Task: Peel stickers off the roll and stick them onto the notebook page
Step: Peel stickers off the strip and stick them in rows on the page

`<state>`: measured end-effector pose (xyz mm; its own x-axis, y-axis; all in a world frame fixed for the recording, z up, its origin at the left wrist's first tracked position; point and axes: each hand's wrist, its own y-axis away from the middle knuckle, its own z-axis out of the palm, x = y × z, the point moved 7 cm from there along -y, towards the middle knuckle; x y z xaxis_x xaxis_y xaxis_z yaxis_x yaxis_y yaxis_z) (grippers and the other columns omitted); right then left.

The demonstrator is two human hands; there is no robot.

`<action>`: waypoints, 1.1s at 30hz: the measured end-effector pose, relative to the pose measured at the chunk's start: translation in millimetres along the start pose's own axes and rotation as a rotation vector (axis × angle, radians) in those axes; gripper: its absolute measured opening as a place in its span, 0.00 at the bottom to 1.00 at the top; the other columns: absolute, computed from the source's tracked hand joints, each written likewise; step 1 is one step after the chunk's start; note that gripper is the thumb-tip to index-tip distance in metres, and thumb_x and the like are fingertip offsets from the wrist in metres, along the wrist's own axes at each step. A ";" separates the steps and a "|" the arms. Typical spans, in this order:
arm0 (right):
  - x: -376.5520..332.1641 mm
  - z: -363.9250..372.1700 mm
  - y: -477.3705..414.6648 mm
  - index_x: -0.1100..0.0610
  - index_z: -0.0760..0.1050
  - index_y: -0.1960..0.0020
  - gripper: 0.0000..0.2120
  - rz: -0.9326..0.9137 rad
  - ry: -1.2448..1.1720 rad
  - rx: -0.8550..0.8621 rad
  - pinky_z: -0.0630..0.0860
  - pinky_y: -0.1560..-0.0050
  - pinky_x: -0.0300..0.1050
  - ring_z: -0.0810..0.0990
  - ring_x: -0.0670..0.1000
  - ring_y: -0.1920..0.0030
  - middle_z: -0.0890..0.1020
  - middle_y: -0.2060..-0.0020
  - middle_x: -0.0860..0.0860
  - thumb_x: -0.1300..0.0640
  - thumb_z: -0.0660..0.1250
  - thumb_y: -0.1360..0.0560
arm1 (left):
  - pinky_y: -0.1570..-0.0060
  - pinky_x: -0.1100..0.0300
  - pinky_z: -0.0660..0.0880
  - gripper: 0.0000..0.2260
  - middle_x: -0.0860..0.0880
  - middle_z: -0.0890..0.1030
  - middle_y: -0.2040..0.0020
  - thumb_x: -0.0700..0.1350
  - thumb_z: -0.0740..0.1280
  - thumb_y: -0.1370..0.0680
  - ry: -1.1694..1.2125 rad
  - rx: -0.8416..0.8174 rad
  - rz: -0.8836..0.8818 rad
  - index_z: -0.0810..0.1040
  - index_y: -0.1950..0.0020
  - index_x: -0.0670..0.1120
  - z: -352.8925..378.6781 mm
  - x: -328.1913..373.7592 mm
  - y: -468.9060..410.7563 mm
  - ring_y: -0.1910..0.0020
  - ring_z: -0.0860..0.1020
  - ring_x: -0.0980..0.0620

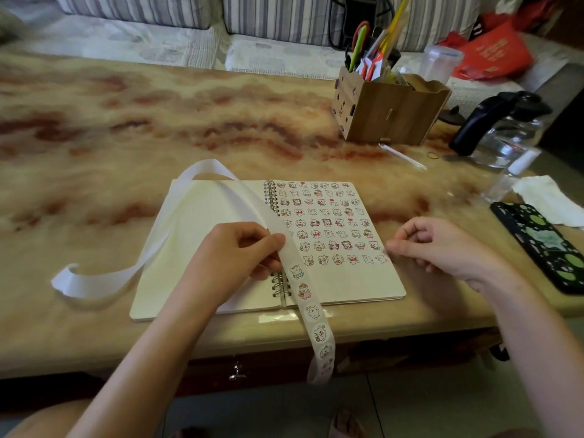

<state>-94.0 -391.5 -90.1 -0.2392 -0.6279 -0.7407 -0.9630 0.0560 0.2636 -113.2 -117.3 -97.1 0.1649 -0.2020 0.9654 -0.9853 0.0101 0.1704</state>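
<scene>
Head view: person seated at bench (126, 128), both hands over open spiral notebook (196, 222).
L hand (235, 248): grip closed on sticker strip (305, 294); thumb on top, fingers curled under, pinch just beside the spiral binding. Judged reason: holds strip taut across the page so next sticker lifts w/o the tape sliding.
R hand (439, 248): at rt edge of rt page (347, 286); thumb tip touching or just beside last sticker (381, 258) of bottom row, other fingers curled in. Can't tell if grip has hold of that sticker or only presses it; too blurred.
Sticker strip: runs from L pinch over notebook's near edge, off bench edge, hangs toward floor. Several unpeeled stickers show on it. Roll itself not made out.
Spent backing (120, 276): blank white tape, arcs up from L hand over lft page, trails onto bench at lft w/ curled end. Judged: fed away lft to leave working page uncovered.
Rt page: rows of small stickers from top most of the way down; bare band at bottom. Lft page blank.
Progress (judgement): well along. Bottom row looks full to the edge, so next sticker prob. starts a new row below.
Risk (judgement): weight of hanging tail could drag strip if L pinch loosens.
Other: wooden pen box (388, 112), glass jug (505, 137), phone (543, 245), tissue (543, 194), all at rt, well apart from notebook.
</scene>
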 end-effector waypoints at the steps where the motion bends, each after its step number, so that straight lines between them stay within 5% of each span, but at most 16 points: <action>1: -1.0 0.8 1.0 0.58 0.75 0.56 0.12 0.003 -0.001 -0.002 0.66 0.70 0.38 0.71 0.46 0.70 0.77 0.68 0.51 0.53 0.75 0.32 | 0.64 0.63 0.79 0.08 0.44 0.83 0.68 0.42 0.69 0.25 0.002 -0.002 0.001 0.81 0.61 0.38 0.1 0.4 0.3 0.71 0.79 0.54; 4: -2.3 4.9 0.6 0.59 0.76 0.54 0.17 0.002 0.057 0.006 0.63 0.69 0.39 0.70 0.46 0.68 0.75 0.66 0.50 0.53 0.78 0.36 | 0.64 0.63 0.79 0.08 0.44 0.83 0.68 0.42 0.69 0.25 0.003 -0.006 0.002 0.81 0.61 0.39 0.4 0.7 0.4 0.70 0.79 0.54; 9: -0.3 4.2 -2.6 0.57 0.75 0.57 0.11 0.010 0.083 -0.019 0.65 0.68 0.39 0.71 0.47 0.66 0.75 0.65 0.51 0.58 0.76 0.33 | 0.65 0.64 0.79 0.08 0.45 0.83 0.69 0.42 0.69 0.25 0.005 -0.006 -0.002 0.81 0.62 0.39 0.8 -0.2 -0.4 0.71 0.80 0.55; 16: -1.6 5.4 -1.3 0.58 0.75 0.55 0.16 0.015 0.076 0.027 0.63 0.69 0.38 0.69 0.46 0.68 0.75 0.66 0.49 0.51 0.78 0.35 | 0.66 0.65 0.78 0.08 0.45 0.83 0.69 0.42 0.69 0.25 0.008 -0.008 -0.003 0.81 0.61 0.39 0.3 -0.5 0.3 0.71 0.79 0.56; 20: 1.7 3.5 -5.3 0.56 0.75 0.58 0.09 0.002 0.113 0.089 0.65 0.65 0.42 0.72 0.49 0.63 0.76 0.65 0.51 0.55 0.74 0.30 | 0.66 0.64 0.78 0.08 0.44 0.83 0.69 0.42 0.69 0.25 0.005 -0.005 0.002 0.81 0.61 0.38 0.3 1.2 1.0 0.71 0.79 0.55; 26: -32.5 9.1 7.9 0.54 0.77 0.58 0.05 -0.225 -0.096 0.259 0.70 0.64 0.37 0.74 0.44 0.67 0.80 0.66 0.50 0.54 0.68 0.25 | 0.74 0.66 0.74 0.08 0.45 0.84 0.67 0.43 0.68 0.24 0.022 0.003 0.046 0.81 0.60 0.41 -2.0 7.7 4.4 0.70 0.80 0.54; 29: -58.5 38.4 24.8 0.56 0.78 0.55 0.04 -0.316 -0.321 0.118 0.75 0.66 0.36 0.77 0.43 0.69 0.82 0.65 0.52 0.55 0.68 0.25 | 0.74 0.68 0.73 0.07 0.44 0.84 0.67 0.43 0.68 0.24 0.050 0.008 0.074 0.81 0.60 0.41 -2.1 11.2 5.3 0.69 0.81 0.55; 33: -79.7 75.7 45.5 0.53 0.78 0.54 0.08 -0.418 -0.373 -0.068 0.80 0.54 0.47 0.83 0.49 0.62 0.84 0.61 0.53 0.51 0.71 0.31 | 0.73 0.67 0.74 0.07 0.45 0.83 0.68 0.42 0.68 0.24 0.075 0.028 0.107 0.81 0.60 0.41 -4.9 13.7 6.1 0.70 0.81 0.56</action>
<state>-128.1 -280.2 -65.8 0.1214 -0.2686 -0.9556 -0.9781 -0.1963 -0.0691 -116.8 -115.2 -81.9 0.0608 -0.1279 0.9899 -0.9981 0.0001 0.0613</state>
